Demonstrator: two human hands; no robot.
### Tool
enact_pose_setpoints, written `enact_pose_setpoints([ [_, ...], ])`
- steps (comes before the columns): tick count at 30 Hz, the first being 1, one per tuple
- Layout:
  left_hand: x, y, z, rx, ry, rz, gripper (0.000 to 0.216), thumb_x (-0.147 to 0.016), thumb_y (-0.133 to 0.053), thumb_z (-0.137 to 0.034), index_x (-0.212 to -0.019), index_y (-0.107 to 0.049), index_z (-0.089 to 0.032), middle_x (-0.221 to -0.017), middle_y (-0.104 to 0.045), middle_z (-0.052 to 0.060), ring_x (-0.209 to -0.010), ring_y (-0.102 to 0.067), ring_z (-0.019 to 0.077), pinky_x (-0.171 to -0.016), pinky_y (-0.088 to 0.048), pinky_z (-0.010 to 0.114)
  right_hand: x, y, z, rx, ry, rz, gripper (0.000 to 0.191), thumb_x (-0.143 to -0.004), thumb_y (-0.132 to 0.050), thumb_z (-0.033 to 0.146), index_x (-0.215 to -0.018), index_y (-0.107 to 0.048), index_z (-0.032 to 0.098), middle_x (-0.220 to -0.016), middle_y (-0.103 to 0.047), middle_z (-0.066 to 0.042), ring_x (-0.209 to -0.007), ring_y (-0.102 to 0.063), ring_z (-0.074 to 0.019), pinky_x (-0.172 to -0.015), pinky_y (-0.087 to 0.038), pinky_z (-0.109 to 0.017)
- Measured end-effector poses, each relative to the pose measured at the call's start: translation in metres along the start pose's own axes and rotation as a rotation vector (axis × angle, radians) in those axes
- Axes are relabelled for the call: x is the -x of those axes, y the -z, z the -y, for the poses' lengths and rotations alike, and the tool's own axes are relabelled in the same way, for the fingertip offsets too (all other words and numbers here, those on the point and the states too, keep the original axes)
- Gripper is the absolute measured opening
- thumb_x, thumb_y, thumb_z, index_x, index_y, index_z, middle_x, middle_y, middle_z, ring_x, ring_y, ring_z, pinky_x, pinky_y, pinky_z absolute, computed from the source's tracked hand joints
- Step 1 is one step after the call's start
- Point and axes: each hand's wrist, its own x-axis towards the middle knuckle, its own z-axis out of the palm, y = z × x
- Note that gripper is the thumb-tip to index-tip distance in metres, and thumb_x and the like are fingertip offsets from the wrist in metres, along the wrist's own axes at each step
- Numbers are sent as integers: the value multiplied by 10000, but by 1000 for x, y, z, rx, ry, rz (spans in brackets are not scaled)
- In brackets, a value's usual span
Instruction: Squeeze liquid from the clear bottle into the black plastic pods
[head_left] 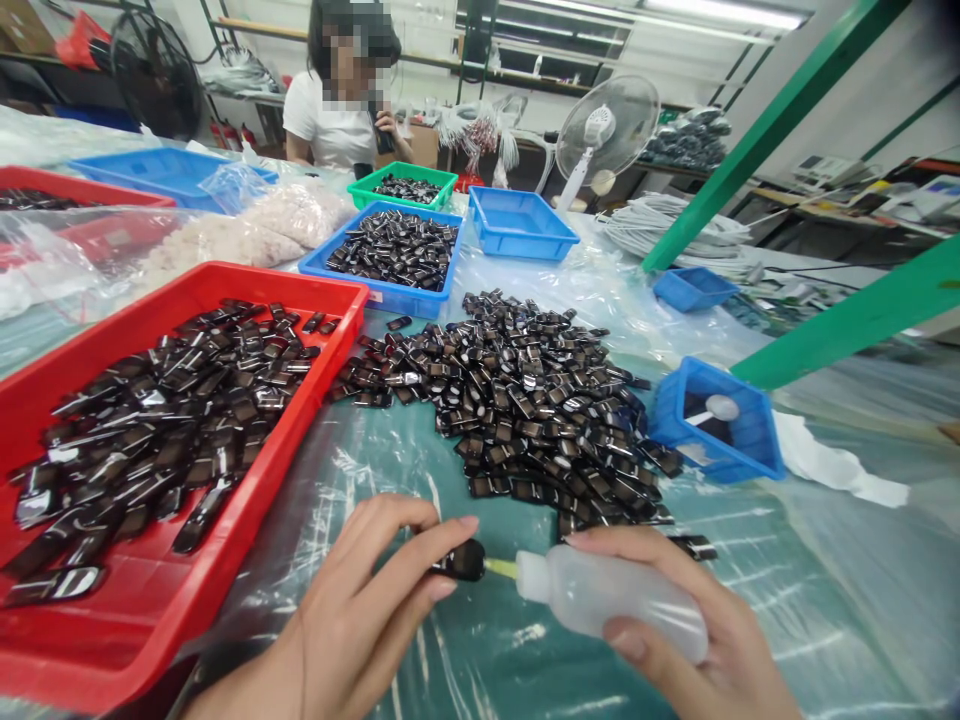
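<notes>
My left hand (382, 590) pinches a small glossy black plastic piece (466, 560) between thumb and fingers, just above the table. My right hand (675, 610) is wrapped round a translucent white squeeze bottle (622, 592), held on its side. The bottle's thin yellowish tip points left and meets, or nearly meets, the end of the black piece; I cannot tell if it touches. Beyond both hands lies a large heap of similar black pieces (525, 400). On the left, a red tray (300, 440) holds many more of them.
A blue tray (375, 296) and a green tray (405, 172) contain more black pieces. Another blue tray (521, 240) stands beside them. At right are a small blue bin (720, 450) with a white scoop-like item and green posts (847, 320). A person (337, 110) sits across the plastic-covered table.
</notes>
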Motion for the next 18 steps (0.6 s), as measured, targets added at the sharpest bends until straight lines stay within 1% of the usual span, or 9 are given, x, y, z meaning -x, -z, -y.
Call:
enact_pose_setpoints([
  [3, 0, -2, 0, -4, -9, -39, 334, -1010, -339, -152, -1319, -455, -208, -1093, -492, 63, -1006, -495, 176, -856, -429, 269, 0, 0, -1, 2, -8, 1, 184, -753, -707, 479, -921, -716, 404, -775, -719, 41, -541, -622, -139, -461, -466, -187],
  [6, 0, -3, 0, -12, -24, -42, 327, -1007, -351, -144, -1310, -464, -191, -1094, -482, 60, -1016, -480, 166, -864, -421, 247, 0, 0, -1, -9, -20, 15, 183, -751, -715, 428, -932, -715, 397, -777, -720, 44, -555, -622, -146, -471, -469, -196],
  [9, 0, -3, 0, -21, -47, -61, 319, -1004, -360, -138, -1297, -478, -181, -1094, -472, 54, -1027, -467, 158, -885, -405, 231, -2, 0, -2, -28, -15, 23, 208, -750, -704, 477, -934, -717, 381, -773, -718, 34, -553, -617, -150, -469, -462, -204],
  [11, 0, -2, 0, -24, -37, -82, 314, -1003, -363, -140, -1286, -490, -189, -1091, -473, 47, -1025, -470, 151, -894, -398, 222, -3, 0, -3, -27, -11, 22, 241, -745, -694, 519, -934, -719, 372, -769, -719, 25, -553, -614, -153, -476, -460, -212],
  [13, -1, 0, 1, -30, -13, -113, 314, -998, -382, -144, -1285, -493, -207, -1100, -478, 39, -1032, -482, 142, -904, -392, 209, -4, 2, -4, -25, -37, 14, 269, -751, -680, 547, -946, -726, 368, -814, -731, 12, -588, -629, -159, -502, -471, -219],
  [15, -3, 2, 3, -19, 46, -182, 319, -989, -406, -145, -1282, -494, -235, -1118, -492, 28, -1056, -494, 128, -925, -381, 190, -7, 5, -7, -70, -100, 20, 298, -772, -658, 563, -986, -727, 368, -949, -745, -2, -705, -669, -174, -578, -508, -227],
  [18, -7, 6, 7, 34, 156, -299, 316, -985, -430, -164, -1269, -497, -284, -1157, -547, 1, -1093, -513, 115, -966, -356, 185, -13, 5, -12, -227, -184, 110, 340, -824, -626, 535, -1116, -672, 368, -1153, -718, -16, -1002, -671, -199, -801, -536, -258],
])
